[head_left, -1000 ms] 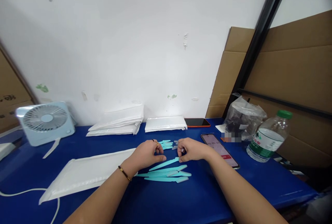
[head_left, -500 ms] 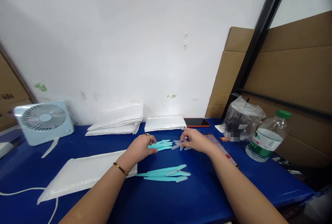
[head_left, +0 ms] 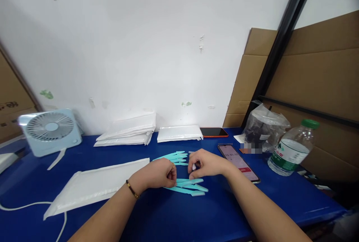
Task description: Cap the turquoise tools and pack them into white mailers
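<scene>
1. Left grip [head_left: 160, 173]: fingers curled inward over the near razors [head_left: 183, 190]; whether it pinches one cannot be told.
2. Right grip [head_left: 206, 162]: thumb and fingers slightly apart; a pale piece shows between them, hold uncertain.
3. Near razors: long axis roughly left-right on the counter [head_left: 224, 212]. Handles run under the left grip, the nearer; heads point right, just below the right thumb.
4. Far razors [head_left: 179, 156]: beyond the left grip.
5. Mailer [head_left: 95, 186]: left; contents hidden.
6. Bag [head_left: 276, 122]: far right, around a cup; capped bottle [head_left: 290, 156] beside it.
</scene>
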The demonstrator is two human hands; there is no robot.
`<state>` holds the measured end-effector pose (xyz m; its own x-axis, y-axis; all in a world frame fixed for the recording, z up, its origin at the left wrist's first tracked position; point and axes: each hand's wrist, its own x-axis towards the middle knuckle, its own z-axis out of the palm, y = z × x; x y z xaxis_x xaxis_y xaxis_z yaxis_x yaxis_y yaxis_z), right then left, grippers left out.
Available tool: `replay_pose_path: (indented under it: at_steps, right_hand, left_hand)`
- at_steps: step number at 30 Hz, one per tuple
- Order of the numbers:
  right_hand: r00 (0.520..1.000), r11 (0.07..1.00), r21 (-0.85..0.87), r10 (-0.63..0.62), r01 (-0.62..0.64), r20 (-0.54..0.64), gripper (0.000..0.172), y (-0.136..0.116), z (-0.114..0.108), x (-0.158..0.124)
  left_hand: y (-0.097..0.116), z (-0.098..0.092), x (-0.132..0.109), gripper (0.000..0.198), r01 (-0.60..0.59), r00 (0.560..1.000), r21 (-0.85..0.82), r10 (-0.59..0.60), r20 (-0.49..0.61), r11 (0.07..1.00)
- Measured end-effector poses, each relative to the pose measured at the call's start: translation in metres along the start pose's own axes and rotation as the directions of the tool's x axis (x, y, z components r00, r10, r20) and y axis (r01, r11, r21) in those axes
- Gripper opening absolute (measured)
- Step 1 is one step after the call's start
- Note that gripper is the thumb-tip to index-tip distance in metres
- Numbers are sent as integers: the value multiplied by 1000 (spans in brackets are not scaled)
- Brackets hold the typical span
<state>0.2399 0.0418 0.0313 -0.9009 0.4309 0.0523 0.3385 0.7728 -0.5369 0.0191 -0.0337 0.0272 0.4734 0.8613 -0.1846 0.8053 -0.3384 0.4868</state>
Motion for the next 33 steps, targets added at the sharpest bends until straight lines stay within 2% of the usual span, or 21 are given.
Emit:
replay_pose_path:
  at_steps: [2, 5, 8, 10, 12, 14, 15, 17, 20, 24, 27, 29, 33]
  right_hand:
    - [998, 1000, -15, -26, 27, 53, 26, -4, 4, 2]
    - [998, 999, -9, -30, 31, 51, 25, -3, 6, 4]
    - [999, 1000, -8, 19, -20, -48, 24, 8, 1, 2]
    - [984, 994, -16, 104, -108, -145, 21, 17, -4, -1]
    - [956, 979, -42, 185, -200, -229, 19, 24, -10, -4]
    - [944, 970, -73, 205, -231, -259, 20, 25, -15, -8]
    - [954, 974, -81, 189, -213, -233, 22, 25, -16, -10]
    - [986, 986, -74, 140, -147, -91, 24, 21, -14, -12]
    - [986, 991, -77, 116, -107, 119, 26, 15, -5, -9]
    - [979, 988, -104, 128, -112, 159, 22, 13, 4, -4]
    - [989, 988, -114, 113, -102, 96, 16, 16, 1, -5]
    - [989, 981, -122, 148, -149, -15, 11, 19, -5, -6]
    - [938, 952, -128, 240, -277, -249, 7, 27, -17, -10]
  left_hand:
    - [3, -1, 0, 16, -6, 1000, -11, 5, -11, 1000]
    - [7, -3, 1, 18, -19, 997, 23, 21, -77, 1000]
    - [5, -6, 7, 18, 3, 978, 178, 35, -208, 984]
    - [0, -8, 12, 17, 62, 958, 260, 16, -288, 964]
    - [-5, -8, 17, 14, 129, 932, 287, -17, -362, 949]
    - [-7, -6, 19, 16, 151, 915, 275, -29, -403, 950]
    - [-7, -5, 18, 21, 131, 917, 258, -18, -399, 957]
    - [-6, -1, 16, 27, 55, 942, 217, 21, -334, 975]
    - [0, 5, 12, 28, -19, 973, 168, 57, -223, 986]
    - [6, 10, 11, 16, 18, 989, 132, 2, -146, 991]
    - [2, 7, 14, 14, 40, 986, 174, -10, -168, 984]
    - [-4, 3, 15, 13, 70, 971, 233, -13, -237, 970]
    - [-10, -5, 14, 17, 155, 925, 219, -63, -375, 964]
